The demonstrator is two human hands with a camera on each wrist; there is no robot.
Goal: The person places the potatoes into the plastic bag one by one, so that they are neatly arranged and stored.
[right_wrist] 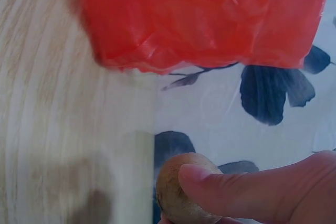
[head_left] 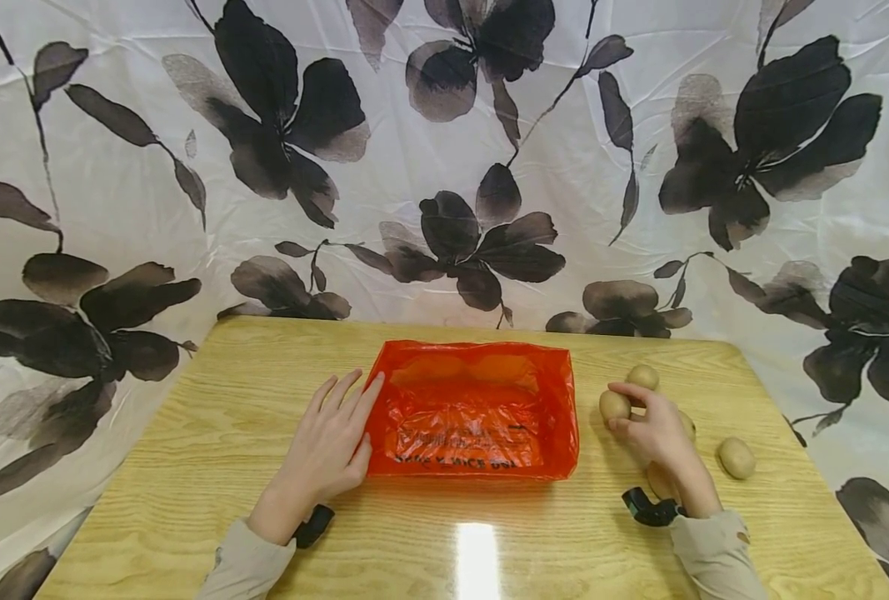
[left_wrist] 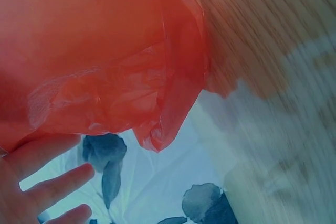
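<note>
A red plastic bag [head_left: 459,417], its mouth spread wide into a box-like shape, stands at the middle of the table. My left hand [head_left: 330,433] rests against its left side with fingers extended; in the left wrist view those fingers [left_wrist: 60,187] lie beside the red plastic. To the right of the bag, my right hand [head_left: 657,429] pinches a round tan potato [head_left: 613,406] between thumb and fingers. The right wrist view shows the thumb pressed on this potato [right_wrist: 176,195], apart from the bag [right_wrist: 205,19].
Several other potatoes lie on the wooden table [head_left: 227,400] around my right hand: one behind it [head_left: 642,377], one to its right [head_left: 736,458], others partly hidden beneath it. A floral cloth [head_left: 384,167] hangs behind the table's back edge.
</note>
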